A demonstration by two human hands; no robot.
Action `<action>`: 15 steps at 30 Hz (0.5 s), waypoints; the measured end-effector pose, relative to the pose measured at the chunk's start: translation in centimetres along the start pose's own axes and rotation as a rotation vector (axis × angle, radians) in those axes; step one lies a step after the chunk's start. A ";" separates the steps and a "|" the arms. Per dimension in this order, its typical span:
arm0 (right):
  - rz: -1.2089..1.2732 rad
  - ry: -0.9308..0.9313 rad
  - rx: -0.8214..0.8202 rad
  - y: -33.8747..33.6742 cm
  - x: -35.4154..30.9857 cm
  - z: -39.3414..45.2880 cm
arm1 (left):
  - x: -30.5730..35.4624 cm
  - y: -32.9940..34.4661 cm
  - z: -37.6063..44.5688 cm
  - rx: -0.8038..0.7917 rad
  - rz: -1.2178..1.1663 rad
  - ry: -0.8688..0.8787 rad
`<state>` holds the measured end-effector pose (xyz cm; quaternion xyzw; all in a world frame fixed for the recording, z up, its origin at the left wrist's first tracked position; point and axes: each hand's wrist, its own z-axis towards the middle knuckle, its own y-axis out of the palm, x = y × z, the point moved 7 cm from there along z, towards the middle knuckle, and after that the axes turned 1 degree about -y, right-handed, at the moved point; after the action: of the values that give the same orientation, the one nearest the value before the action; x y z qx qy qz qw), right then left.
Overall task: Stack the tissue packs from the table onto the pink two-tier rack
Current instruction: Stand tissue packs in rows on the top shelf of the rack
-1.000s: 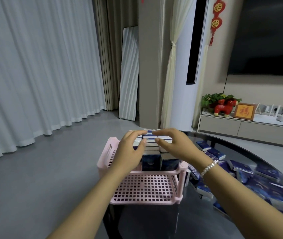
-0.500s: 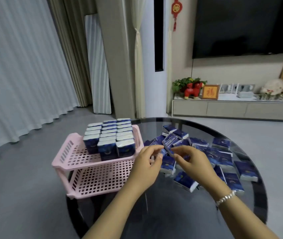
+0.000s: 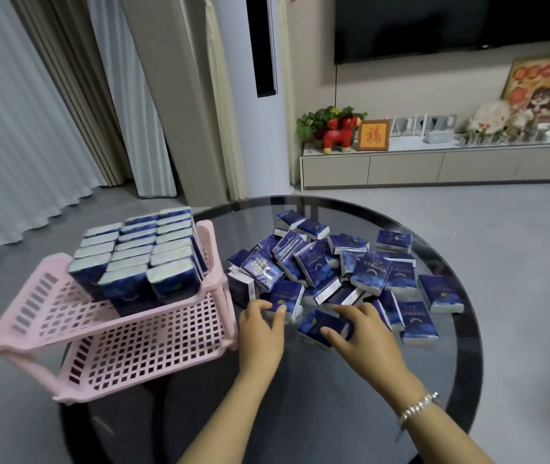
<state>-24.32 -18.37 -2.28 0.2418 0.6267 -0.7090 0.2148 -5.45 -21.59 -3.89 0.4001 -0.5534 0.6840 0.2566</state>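
Both hands sat at the near edge of the loose tissue packs [image 3: 340, 272] heaped on the round glass table [image 3: 461, 363], right of the pink rack [image 3: 116, 333]. The left hand [image 3: 260, 333] pinched 1 pack [image 3: 285, 298] between thumb and fingers. The right hand [image 3: 360, 339] curled around another pack [image 3: 322, 324], lying flat, long axis running left-right. The rack's upper tier already held upright packs [image 3: 143, 256].

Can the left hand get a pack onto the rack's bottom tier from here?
Probably yes. The left hand sits just right of the pink rack, whose bottom tier is bare and open at the near side. The stacked packs fill only the top tier.
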 end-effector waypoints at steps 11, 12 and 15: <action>0.109 0.076 0.027 2.2 0.1 -0.9 | -1.8 1.3 0.5 0.078 -0.351 -0.157; 0.118 0.078 0.028 2.3 0.1 -0.9 | -2.0 1.1 0.2 0.077 -0.393 -0.171; 0.151 0.094 0.015 2.5 -0.1 -1.3 | -2.3 0.5 -0.7 0.076 -0.476 -0.174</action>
<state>-22.65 -17.42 -4.29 0.3231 0.6106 -0.6834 0.2360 -4.79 -20.88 -6.10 0.5857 -0.4376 0.5876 0.3469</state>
